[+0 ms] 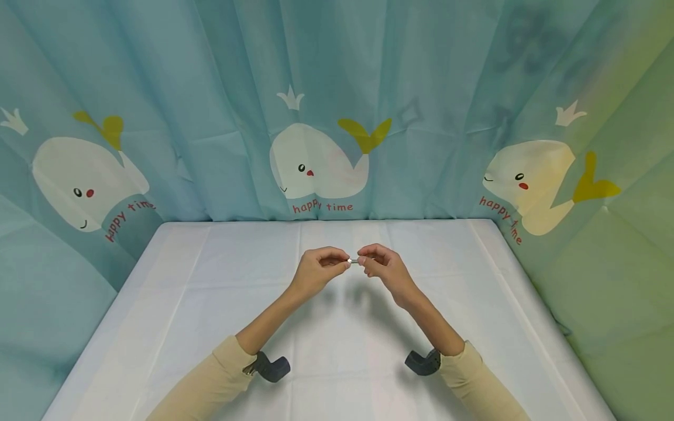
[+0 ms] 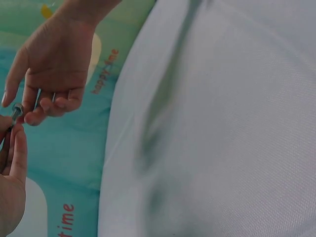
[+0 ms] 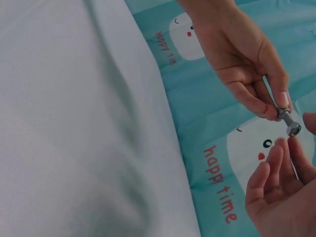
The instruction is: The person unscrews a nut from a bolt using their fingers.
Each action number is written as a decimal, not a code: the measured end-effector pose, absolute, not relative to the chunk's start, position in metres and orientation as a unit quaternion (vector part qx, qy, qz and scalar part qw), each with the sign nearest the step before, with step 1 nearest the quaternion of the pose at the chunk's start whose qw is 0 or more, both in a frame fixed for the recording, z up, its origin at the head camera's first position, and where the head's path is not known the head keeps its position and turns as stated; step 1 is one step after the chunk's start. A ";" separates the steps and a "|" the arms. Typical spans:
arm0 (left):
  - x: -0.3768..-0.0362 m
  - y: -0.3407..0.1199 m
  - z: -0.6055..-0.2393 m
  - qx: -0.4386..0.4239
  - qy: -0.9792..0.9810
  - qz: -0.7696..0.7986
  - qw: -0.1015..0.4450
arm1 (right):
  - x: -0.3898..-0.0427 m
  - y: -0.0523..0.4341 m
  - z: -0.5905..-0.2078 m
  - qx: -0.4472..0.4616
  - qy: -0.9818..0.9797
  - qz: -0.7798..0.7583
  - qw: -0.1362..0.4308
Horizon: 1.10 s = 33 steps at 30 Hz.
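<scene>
While both hands hover above the white table (image 1: 210, 304), the head view shows the left hand (image 1: 316, 272) and right hand (image 1: 384, 270) meeting fingertip to fingertip around a small metal bolt (image 1: 354, 261), held level in the air between them over mid-table. Beige sleeves and dark wrist mounts (image 1: 274, 367) sit lower down; whale-print curtain (image 1: 321, 164) behind.

Left wrist view: right hand (image 2: 54, 64) comes in from the top, thumb and curled fingers at the bolt's end (image 2: 17, 110); left hand's fingers (image 2: 19, 148) just below, touching it. Bolt mostly hidden.

Right wrist view: left hand (image 3: 242, 64) pinches the bolt shaft (image 3: 276, 101) between thumb and forefinger, the rest of its fingers curled. Hex nut (image 3: 293, 129) sits on the threaded end. Right hand (image 3: 281, 197) loosely curled below, fingertips right at the nut; whether they actually grip it, cannot tell here.
</scene>
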<state>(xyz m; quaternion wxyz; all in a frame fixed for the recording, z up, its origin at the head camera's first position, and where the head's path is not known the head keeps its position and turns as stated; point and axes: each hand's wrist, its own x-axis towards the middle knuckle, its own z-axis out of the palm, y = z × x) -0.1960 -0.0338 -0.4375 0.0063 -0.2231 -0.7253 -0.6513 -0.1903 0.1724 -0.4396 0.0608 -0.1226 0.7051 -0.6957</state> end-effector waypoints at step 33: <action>-0.196 -0.033 -0.438 -0.226 -0.719 -0.657 0.007 | -0.189 0.175 -0.440 -0.109 0.718 -0.683 0.079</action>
